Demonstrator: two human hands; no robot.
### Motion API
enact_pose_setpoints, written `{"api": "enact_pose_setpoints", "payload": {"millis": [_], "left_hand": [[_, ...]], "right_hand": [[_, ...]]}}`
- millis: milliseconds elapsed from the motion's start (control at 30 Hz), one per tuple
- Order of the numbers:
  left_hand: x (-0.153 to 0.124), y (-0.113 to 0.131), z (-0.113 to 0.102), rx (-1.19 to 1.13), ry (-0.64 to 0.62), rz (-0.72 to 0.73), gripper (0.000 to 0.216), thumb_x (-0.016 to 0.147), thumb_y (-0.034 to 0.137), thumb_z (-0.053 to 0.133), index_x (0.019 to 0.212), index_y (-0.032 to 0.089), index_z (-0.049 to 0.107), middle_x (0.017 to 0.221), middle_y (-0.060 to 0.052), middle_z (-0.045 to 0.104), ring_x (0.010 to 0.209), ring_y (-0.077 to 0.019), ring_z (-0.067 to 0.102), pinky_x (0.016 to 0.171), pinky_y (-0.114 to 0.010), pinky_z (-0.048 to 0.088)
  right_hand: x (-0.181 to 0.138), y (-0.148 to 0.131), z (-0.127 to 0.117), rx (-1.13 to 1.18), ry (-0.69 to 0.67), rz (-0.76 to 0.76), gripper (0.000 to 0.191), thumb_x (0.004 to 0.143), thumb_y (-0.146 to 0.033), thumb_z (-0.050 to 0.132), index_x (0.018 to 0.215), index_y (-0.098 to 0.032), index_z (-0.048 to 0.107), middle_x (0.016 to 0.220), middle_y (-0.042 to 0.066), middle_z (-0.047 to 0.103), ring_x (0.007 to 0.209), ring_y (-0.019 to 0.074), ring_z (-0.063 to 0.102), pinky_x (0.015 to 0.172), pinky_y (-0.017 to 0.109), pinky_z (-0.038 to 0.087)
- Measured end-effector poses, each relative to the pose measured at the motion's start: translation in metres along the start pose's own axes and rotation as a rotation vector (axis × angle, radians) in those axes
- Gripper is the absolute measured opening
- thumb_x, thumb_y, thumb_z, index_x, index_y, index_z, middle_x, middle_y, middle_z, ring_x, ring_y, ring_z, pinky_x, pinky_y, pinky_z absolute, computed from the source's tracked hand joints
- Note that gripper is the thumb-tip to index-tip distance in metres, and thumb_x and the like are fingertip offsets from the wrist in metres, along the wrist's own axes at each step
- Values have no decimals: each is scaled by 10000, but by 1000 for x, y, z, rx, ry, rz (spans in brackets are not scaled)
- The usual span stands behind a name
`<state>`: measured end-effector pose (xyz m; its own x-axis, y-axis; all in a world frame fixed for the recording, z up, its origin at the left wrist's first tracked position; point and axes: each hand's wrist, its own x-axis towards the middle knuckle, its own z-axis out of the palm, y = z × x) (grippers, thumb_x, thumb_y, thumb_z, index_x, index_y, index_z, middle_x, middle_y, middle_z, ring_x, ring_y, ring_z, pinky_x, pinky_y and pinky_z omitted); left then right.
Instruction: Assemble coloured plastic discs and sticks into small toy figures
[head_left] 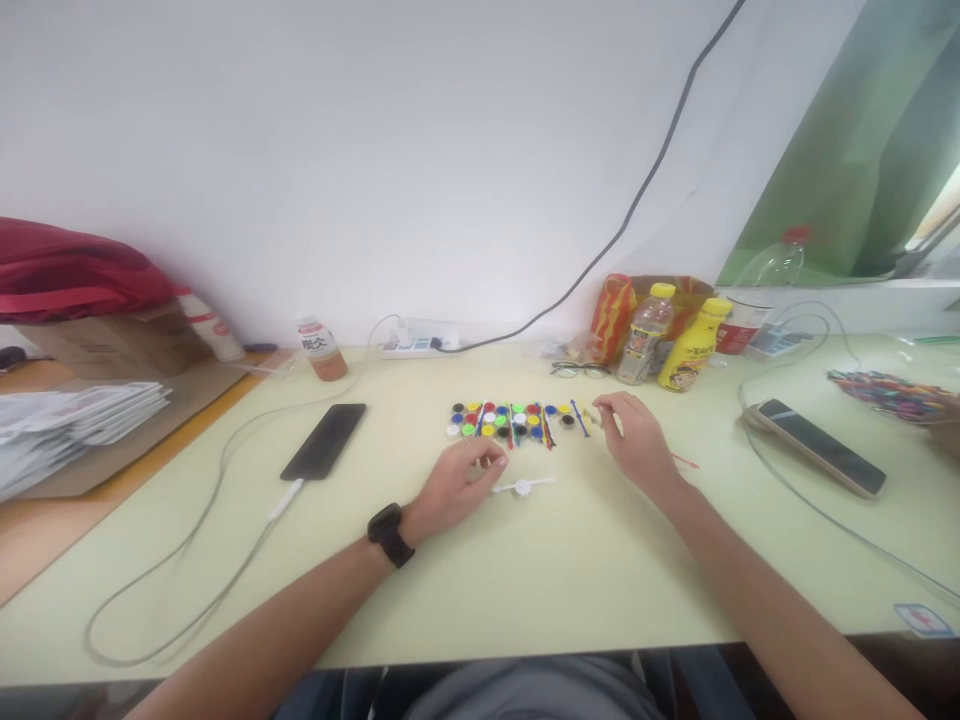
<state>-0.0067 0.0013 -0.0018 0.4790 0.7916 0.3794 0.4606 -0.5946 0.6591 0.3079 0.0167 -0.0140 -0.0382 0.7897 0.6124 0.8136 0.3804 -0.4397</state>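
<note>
My left hand [457,483], with a black watch at the wrist, is curled with thumb and fingertips close together; whatever may be between them is too small to make out. Just right of it on the table lies a white stick with a round white middle [523,488]. Rows of coloured round pieces [489,418] lie beyond this hand, with thin coloured sticks [514,424] between them. My right hand [634,435] hovers at the right end of the rows, index finger and thumb apart. Near its fingertips are a small yellow piece [587,409] and a blue stick [580,418].
A phone on a cable [324,442] lies left, another phone [821,447] right. Bottles [690,345] and glasses [580,370] stand or lie at the back. A heap of coloured sticks [892,393] is far right; a red stick [685,461] lies by my right forearm.
</note>
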Motion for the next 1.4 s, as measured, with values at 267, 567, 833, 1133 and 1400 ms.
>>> {"api": "enact_pose_setpoints", "payload": {"millis": [267, 567, 833, 1133, 1400], "left_hand": [[-4, 6, -1, 10, -183, 72, 177, 959, 384, 666, 1031, 228, 710, 969, -45, 713, 894, -193, 640, 840, -327, 521], [-5, 8, -3, 34, -213, 139, 204, 922, 300, 684, 1117, 243, 706, 985, -42, 709, 934, -206, 654, 885, -350, 516], [-5, 11, -4, -32, -249, 151, 226, 899, 230, 697, 1125, 244, 688, 1027, -26, 730, 942, -195, 662, 895, -338, 509], [-3, 6, 1, -10, -196, 117, 105, 963, 321, 677, 992, 231, 723, 927, -27, 743, 865, -180, 668, 834, -317, 515], [-3, 4, -1, 34, -205, 57, 200, 1005, 385, 606, 1061, 238, 729, 1009, -52, 746, 926, -203, 669, 851, -338, 546]], "right_hand": [[-9, -23, -1, 101, -263, -129, 205, 1011, -213, 445, 988, -226, 648, 1019, 95, 703, 995, 275, 624, 879, 416, 487], [-15, -40, -11, 379, -680, -106, 171, 893, -367, 754, 1007, -244, 719, 1007, 51, 702, 921, 227, 643, 849, 366, 523], [-26, -71, 7, 402, -537, -247, 251, 955, -339, 708, 1180, -254, 635, 1202, 77, 658, 1148, 251, 583, 998, 404, 490], [-30, -78, 8, 464, -586, -243, 292, 1003, -294, 616, 1294, -276, 601, 1214, 72, 660, 1066, 219, 624, 930, 366, 525], [-19, -61, -7, 373, -475, -177, 147, 998, -330, 582, 1098, -252, 658, 1050, 45, 696, 815, 169, 652, 759, 296, 534]]}}
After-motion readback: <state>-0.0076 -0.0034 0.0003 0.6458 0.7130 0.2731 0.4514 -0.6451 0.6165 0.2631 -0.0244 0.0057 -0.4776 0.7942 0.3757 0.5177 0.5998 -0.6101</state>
